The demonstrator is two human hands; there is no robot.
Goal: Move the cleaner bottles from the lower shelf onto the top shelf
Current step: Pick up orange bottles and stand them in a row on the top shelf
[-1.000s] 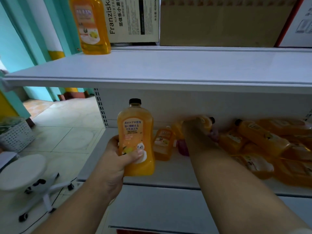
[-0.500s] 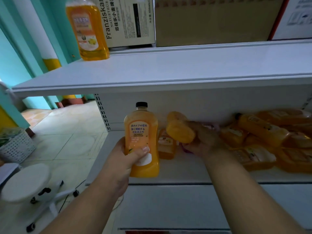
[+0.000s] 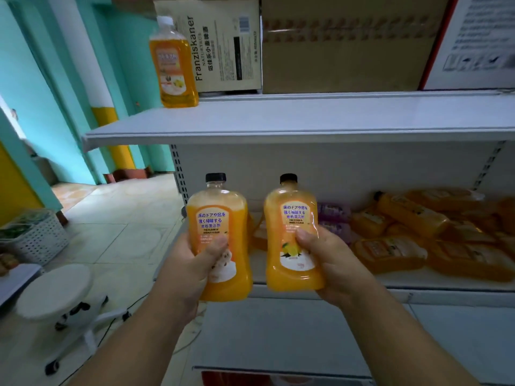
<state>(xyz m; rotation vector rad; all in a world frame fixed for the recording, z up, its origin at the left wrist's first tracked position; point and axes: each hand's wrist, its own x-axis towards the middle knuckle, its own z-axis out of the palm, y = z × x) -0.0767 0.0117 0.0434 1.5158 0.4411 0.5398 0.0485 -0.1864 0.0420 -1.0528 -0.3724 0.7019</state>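
My left hand (image 3: 185,270) grips an orange cleaner bottle (image 3: 218,218) with a black cap, held upright in front of the lower shelf (image 3: 446,282). My right hand (image 3: 330,263) grips a second orange cleaner bottle (image 3: 291,235), also upright, just to the right of the first. Several more orange bottles (image 3: 412,213) lie on their sides on the lower shelf at the right. On the top shelf (image 3: 306,118) one taller orange bottle (image 3: 172,68) with a white cap stands at the far left.
Cardboard boxes (image 3: 348,43) fill the back of the top shelf. Purple packs (image 3: 334,215) lie on the lower shelf behind my right hand. A white stool (image 3: 55,293) and a white basket (image 3: 39,238) stand on the tiled floor at the left.
My right hand has pulled a bottle out from the lower shelf and turned it upright beside the left-hand bottle. Both bottles are now raised side by side.
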